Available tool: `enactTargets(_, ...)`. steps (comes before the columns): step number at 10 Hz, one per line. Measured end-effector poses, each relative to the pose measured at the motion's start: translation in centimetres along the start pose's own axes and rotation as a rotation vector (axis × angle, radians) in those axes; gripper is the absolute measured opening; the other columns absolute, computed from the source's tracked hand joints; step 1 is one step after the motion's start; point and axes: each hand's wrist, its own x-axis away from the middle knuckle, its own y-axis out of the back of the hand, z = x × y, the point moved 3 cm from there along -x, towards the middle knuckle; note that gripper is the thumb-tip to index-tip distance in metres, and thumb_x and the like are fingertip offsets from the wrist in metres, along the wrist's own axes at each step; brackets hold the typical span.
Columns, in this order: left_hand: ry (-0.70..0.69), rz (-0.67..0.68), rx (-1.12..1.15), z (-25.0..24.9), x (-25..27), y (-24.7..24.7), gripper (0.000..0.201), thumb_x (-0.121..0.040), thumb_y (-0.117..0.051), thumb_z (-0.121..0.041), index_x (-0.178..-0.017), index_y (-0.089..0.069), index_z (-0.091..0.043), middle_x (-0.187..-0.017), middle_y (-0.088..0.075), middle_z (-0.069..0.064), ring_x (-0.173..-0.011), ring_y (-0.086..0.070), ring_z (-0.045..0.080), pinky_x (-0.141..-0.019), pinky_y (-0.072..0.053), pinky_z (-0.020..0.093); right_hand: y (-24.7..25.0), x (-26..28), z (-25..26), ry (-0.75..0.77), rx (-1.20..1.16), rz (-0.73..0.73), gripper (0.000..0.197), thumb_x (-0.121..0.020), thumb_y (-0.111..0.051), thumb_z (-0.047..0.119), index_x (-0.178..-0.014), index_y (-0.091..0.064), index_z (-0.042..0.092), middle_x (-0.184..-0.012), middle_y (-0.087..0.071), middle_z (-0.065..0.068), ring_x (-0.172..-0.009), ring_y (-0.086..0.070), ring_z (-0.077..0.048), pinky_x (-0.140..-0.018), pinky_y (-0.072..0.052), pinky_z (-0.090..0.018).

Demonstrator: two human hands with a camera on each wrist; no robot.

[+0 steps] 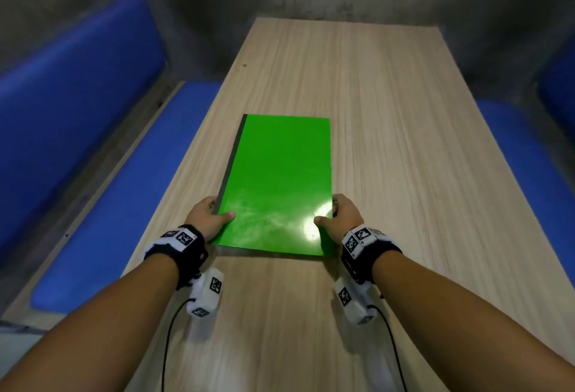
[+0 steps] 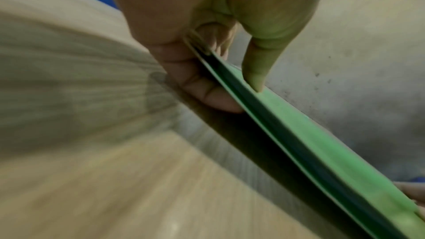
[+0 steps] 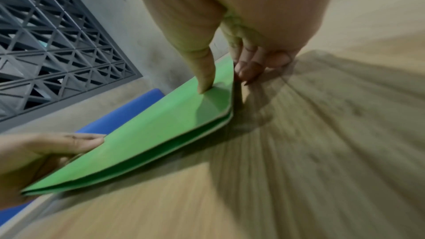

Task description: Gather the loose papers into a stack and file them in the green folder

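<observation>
On table (image 1: 389, 111): closed green folder (image 1: 280, 173) pinched by left hand (image 1: 207, 216), right hand (image 1: 340, 219); contents hidden.

Glossy, smooth green folder (image 1: 277, 180), seemingly plastic; matt wood-grain table (image 1: 389, 111); blue bench (image 1: 130, 192) looks cloth-padded.

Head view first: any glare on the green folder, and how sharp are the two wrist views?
Head view: sharp, with a bright glare patch on the green folder near the right hand. Left wrist view: table streaked with motion blur, left hand soft. Right wrist view: table blurred too, folder edge fairly clear, with a dark shadow beneath it.
</observation>
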Motion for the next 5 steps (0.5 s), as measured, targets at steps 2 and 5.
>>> enactTargets(2,-0.081,-0.151,-0.374,-0.86,0.14,0.27,0.039,-0.074,-0.075,-0.036,-0.093,-0.054,-0.009,-0.1,-0.058,0.013,-0.079,-0.054,0.027,-0.064,-0.037,0.03,-0.15,-0.18,0.2,0.039,0.184,-0.077,0.053,-0.073,-0.073,0.041,-0.114,-0.053,0.013,-0.11,-0.046,-0.005,-0.099,-0.054,-0.032,-0.085,-0.039,-0.036)
enactTargets(5,-0.1,-0.198,-0.324,-0.36,0.29,0.02,0.068,-0.075,-0.074,-0.041,-0.128,-0.047,-0.006,-0.129,-0.047,0.019,-0.112,-0.055,0.034,-0.095,-0.048,0.042,0.3,0.45,0.92,0.079,0.164,-0.085,0.075,-0.076,-0.072,0.038,-0.139,-0.037,0.016,-0.132,-0.046,-0.008,-0.119,-0.05,-0.03,-0.101,-0.035,-0.04)
